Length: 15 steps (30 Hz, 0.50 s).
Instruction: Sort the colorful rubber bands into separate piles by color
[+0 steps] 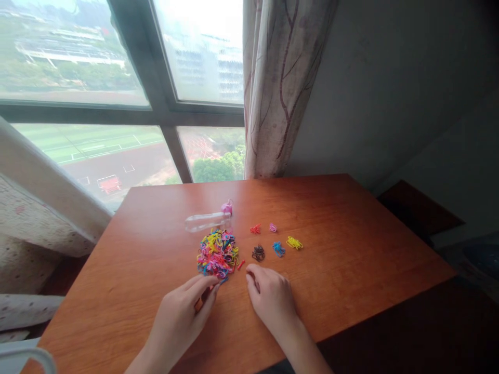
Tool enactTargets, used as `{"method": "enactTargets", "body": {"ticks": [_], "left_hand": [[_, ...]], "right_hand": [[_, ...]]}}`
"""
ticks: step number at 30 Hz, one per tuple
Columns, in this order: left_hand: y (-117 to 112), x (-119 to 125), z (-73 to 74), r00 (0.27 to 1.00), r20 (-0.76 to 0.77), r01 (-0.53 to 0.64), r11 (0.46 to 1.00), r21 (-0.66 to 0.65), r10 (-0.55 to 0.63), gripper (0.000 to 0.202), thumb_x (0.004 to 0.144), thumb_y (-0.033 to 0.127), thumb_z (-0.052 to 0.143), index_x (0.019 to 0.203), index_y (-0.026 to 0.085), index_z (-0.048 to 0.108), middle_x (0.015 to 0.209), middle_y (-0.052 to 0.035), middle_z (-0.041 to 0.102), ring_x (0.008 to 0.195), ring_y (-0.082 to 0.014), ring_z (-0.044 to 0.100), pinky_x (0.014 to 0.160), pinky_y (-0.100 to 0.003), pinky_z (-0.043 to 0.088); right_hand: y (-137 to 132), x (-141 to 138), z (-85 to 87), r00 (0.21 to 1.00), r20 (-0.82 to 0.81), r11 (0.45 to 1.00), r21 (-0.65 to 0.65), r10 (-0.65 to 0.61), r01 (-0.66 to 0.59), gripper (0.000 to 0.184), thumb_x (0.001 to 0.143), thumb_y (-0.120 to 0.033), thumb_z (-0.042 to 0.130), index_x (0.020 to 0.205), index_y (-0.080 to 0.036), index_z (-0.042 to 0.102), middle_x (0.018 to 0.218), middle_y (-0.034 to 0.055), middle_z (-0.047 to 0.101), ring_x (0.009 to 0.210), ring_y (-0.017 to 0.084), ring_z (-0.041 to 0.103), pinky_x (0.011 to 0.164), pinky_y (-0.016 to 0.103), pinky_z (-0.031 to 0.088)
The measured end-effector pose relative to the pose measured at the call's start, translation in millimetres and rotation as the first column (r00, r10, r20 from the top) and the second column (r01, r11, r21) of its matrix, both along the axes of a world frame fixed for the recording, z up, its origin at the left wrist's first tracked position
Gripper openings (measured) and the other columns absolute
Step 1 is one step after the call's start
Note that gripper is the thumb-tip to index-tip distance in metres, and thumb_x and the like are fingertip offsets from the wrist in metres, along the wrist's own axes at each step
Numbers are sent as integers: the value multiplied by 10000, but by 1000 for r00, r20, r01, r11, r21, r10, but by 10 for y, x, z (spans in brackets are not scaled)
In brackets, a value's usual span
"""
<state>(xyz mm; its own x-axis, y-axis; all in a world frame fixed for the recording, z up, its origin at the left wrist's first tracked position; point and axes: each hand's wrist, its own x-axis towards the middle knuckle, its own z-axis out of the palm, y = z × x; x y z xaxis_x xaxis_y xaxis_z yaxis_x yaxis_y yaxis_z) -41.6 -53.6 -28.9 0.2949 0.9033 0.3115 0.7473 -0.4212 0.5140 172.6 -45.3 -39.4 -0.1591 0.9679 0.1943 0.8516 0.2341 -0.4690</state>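
A heap of mixed small rubber bands (217, 250) sits on the brown wooden table (351, 234), in front of the person and between the two hands and the window (163, 111). The left hand (187, 306) is at the near edge of the heap, thumb and forefinger brought close together, with a blue band (223, 281) right at their tips; I cannot tell whether they pinch it or only touch it. The right hand (273, 295) rests low over the table to the right of the heap, its fingers curled inward and the thumb near the forefinger; whether anything is held inside, I cannot tell.

A red band (241, 264) lies by itself between the heap and the right hand. Just beyond that hand is a small dark pile (258, 253), with a blue pile (278, 249) and a yellow pile (294, 242) in a row to its right. Farther back are a small red pile (255, 228) and a pink pile (273, 227). Behind the heap a see-through bottle (202, 222) lies on its side, a pink cap (226, 208) at its neck end. A patterned curtain (268, 88) hangs at the window's right
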Motion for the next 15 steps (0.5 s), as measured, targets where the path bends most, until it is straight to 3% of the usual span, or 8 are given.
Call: {"method": "enactTargets", "body": {"ticks": [5, 15], "left_hand": [[-64, -15, -107, 1000, -11, -23, 999, -21, 23, 202, 932, 275, 470, 957, 235, 666, 824, -16, 730, 659, -136, 689, 612, -198, 526], [-46, 9, -95, 998, -47, -39, 999, -32, 37, 222, 939, 293, 453, 966, 249, 669, 858, -14, 745, 712, -158, 716, 642, -224, 551]], "right_hand": [[-5, -104, 23, 999, -12, 999, 1, 37, -37, 136, 890, -141, 548, 924, -244, 629, 772, -13, 698, 708, 151, 638, 609, 248, 315], [14, -367, 4, 993, -17, 993, -16, 116, -116, 113, 884, -173, 585, 940, -260, 630, 797, -18, 708, 737, 164, 653, 609, 254, 345]]}}
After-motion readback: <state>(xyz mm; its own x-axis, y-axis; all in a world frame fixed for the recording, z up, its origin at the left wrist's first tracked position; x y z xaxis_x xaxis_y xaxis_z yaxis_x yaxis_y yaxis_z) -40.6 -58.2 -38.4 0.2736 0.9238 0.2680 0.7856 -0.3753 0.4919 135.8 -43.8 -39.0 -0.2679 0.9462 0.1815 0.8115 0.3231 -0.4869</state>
